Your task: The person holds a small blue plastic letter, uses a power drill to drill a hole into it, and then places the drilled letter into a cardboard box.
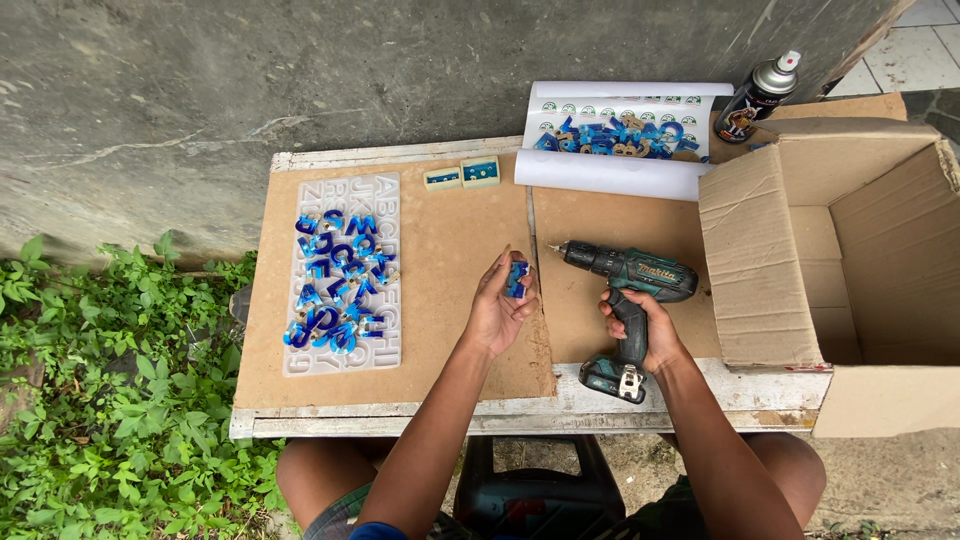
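Note:
My left hand [497,308] holds a small blue resin letter [516,279] upright between thumb and fingers over the brown board [450,230]. My right hand [640,325] grips the handle of a teal and black cordless drill [628,285]. The drill's bit points left toward the blue letter, a short gap away. To the left lies a clear letter mould tray [345,275] with several blue resin letters [338,285] heaped on it.
An open cardboard box [850,270] stands at the right. A white paper sheet [620,135] at the back carries more blue and gold letters. A spray can [760,95] leans behind it. Two small pale blocks [462,176] sit near the far edge. Green plants [110,400] grow left.

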